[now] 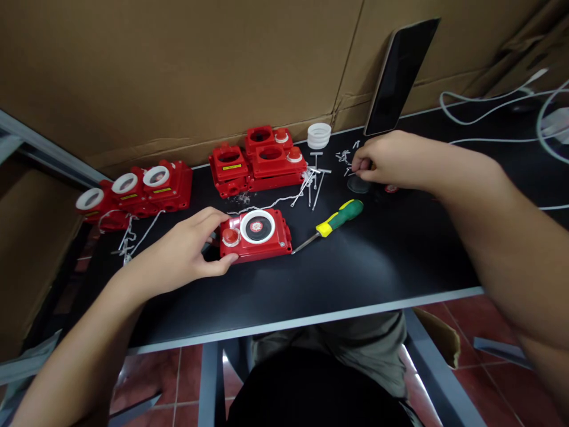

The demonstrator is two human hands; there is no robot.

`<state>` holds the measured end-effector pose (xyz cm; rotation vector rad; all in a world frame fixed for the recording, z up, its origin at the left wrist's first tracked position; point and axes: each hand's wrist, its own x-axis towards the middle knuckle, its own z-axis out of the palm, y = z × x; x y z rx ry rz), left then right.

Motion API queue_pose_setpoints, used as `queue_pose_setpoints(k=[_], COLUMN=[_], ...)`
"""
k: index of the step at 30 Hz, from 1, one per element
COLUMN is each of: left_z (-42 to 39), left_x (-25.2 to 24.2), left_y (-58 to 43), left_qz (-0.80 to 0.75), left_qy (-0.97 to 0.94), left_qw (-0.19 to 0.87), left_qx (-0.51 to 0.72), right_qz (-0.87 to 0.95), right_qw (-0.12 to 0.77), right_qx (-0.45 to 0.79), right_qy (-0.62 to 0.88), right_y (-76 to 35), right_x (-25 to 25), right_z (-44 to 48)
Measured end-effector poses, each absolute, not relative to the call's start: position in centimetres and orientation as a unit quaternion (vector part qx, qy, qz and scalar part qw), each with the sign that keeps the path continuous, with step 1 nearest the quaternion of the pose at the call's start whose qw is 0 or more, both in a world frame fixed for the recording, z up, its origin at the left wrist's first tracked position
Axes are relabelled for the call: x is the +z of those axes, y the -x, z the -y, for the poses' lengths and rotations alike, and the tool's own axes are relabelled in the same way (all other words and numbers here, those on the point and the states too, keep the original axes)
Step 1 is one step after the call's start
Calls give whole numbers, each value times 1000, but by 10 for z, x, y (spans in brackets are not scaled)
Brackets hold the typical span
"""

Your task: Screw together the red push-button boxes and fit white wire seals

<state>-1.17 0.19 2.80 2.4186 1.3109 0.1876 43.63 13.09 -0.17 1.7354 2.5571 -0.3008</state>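
Note:
My left hand grips the left end of a red alarm box, fingers behind it and thumb at its front edge. The box lies on the table, with a white ring around a dark disc and a red dome on its top. My right hand is closed in a pinch over small metal screws; what its fingertips hold, if anything, is too small to make out. Just below them stands a small clear cup. A green and yellow screwdriver lies between my hands, its tip by the box's right end.
More red boxes stand at the back and at the left. Stacked white rings, small T-shaped metal bars and white cords lie near them. A dark tablet leans on the cardboard wall; white cables run along the right.

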Motion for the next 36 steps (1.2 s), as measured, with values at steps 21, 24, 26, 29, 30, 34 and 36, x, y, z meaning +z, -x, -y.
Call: queue_pose_setpoints(k=[21,24,26,29,30,34,36], left_z=[3,4,4,3,2,1,1], left_x=[26,24,23,21,21,19,19], left_y=[10,9,8,7,7,7,7], left_qz=[-459,-466,-469,-469,-468,-471,-472], left_qy=[-863,-857,-853,-850,-849,-847,-846], left_qw=[194,196,197,206,209,218,219], left_qx=[86,103,114,123,124,119,114], right_qz=[-823,-837,-837,-828,-827,-816,-812], right_qw=[7,0,1,11,15,43,62], right_qx=[-110,-98,-92,-88,-84,-77,-74], right_qy=[-558,-539,-539,-553,-556,-571,-575], right_y=[-429,-432,-431,-426,-424,-416,-413], right_x=[-1,-2,-2,0,1,5,8], right_z=[-129,-131,-131,-128,-127,-122,-121])
